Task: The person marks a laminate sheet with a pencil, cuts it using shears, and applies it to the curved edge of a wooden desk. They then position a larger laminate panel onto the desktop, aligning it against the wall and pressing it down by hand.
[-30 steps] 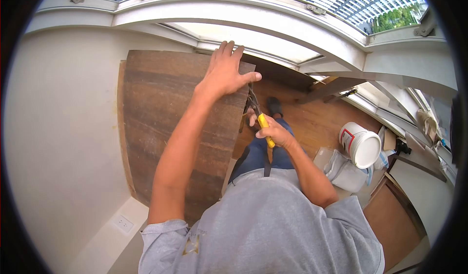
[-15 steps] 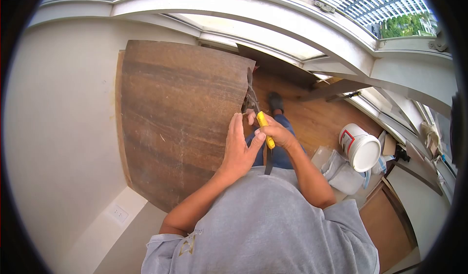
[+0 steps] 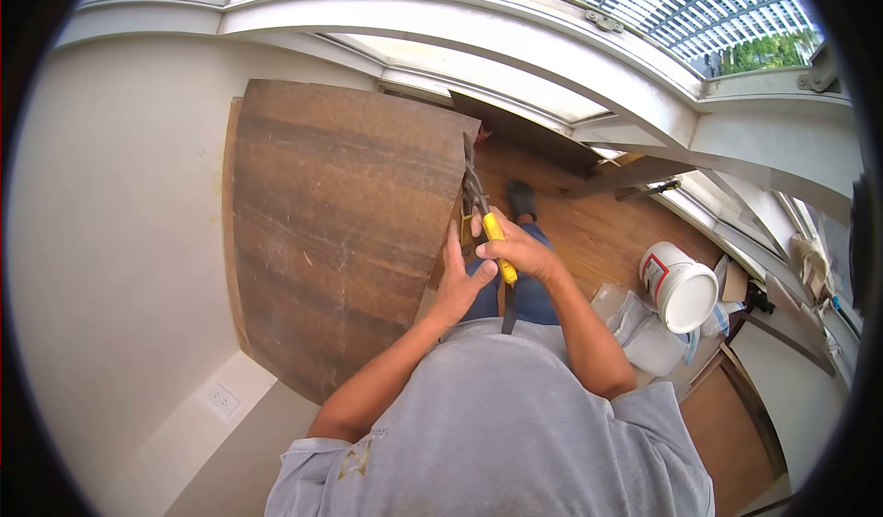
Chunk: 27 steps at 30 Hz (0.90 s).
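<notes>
Broad brown wood-grain panel: left hand, fingers extended, braced its edge steady; right hand clenched yellow-handled metal snips there.

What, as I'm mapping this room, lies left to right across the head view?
wall outlet → brown board → left hand → right hand gripping yellow-handled snips → white bucket
</notes>
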Motion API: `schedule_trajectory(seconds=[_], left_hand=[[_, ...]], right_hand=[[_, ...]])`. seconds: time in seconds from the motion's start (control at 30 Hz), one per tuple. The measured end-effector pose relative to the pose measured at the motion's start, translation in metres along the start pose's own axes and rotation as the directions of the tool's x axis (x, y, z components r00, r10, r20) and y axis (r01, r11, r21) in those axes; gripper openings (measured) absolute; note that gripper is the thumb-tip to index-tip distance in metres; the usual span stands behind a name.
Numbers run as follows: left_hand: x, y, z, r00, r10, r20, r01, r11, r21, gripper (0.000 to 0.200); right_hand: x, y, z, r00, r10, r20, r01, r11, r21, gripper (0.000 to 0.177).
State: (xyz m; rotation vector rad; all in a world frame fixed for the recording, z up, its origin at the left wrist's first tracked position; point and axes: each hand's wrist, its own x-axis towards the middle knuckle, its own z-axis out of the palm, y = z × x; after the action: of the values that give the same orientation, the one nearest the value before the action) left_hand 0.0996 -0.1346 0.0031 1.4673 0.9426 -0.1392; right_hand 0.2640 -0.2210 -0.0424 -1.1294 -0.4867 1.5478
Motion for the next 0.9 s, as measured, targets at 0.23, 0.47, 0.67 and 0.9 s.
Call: schedule_trajectory(seconds=[0.23, 0.47, 0.67, 0.9], left_hand=[[0.014, -0.014, 0.008, 0.989, 0.118, -0.083, -0.115, 0.992, 0.048, 0.112], [0.008, 0.004, 0.013, 0.996, 0.079, 0.052, -0.065, 0.972, -0.224, 0.128], [-0.004, 0.106, -0.032, 0.910, -0.235, 0.342, -0.079, 0.711, 0.698, 0.061], [0.198, 0.176, -0.111, 0.657, 0.670, 0.345, -0.559, 0.126, 0.819, 0.031]], right_hand=[[-0.005, -0.003, 0.018, 0.992, -0.068, -0.107, 0.111, 0.873, 0.475, 0.069], [0.001, 0.004, 0.029, 0.988, 0.134, -0.076, -0.079, 0.867, 0.492, 0.085], [0.008, -0.003, 0.028, 0.981, 0.117, -0.157, -0.062, 0.947, 0.315, 0.057], [0.007, -0.007, 0.039, 0.963, 0.127, -0.237, -0.070, 0.969, 0.235, 0.057]])
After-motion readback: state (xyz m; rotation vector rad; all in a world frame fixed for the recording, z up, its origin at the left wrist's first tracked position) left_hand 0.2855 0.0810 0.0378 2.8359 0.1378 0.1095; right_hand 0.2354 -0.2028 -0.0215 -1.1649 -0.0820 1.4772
